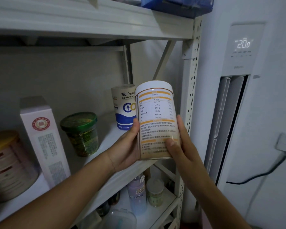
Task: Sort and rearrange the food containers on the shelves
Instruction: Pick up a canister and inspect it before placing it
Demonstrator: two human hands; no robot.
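Jar is held just off the shelf edge, left hand and right hand both wrapped round its lower half, so it might clip the canister at its 10 o'clock going in.

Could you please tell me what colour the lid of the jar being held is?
The jar's lid is white; the head view shows it.

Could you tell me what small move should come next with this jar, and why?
Probably set the jar down on the bare shelf between the green cup and the blue-and-white canister: the left hand and right hand hold it lid-up beside that gap.
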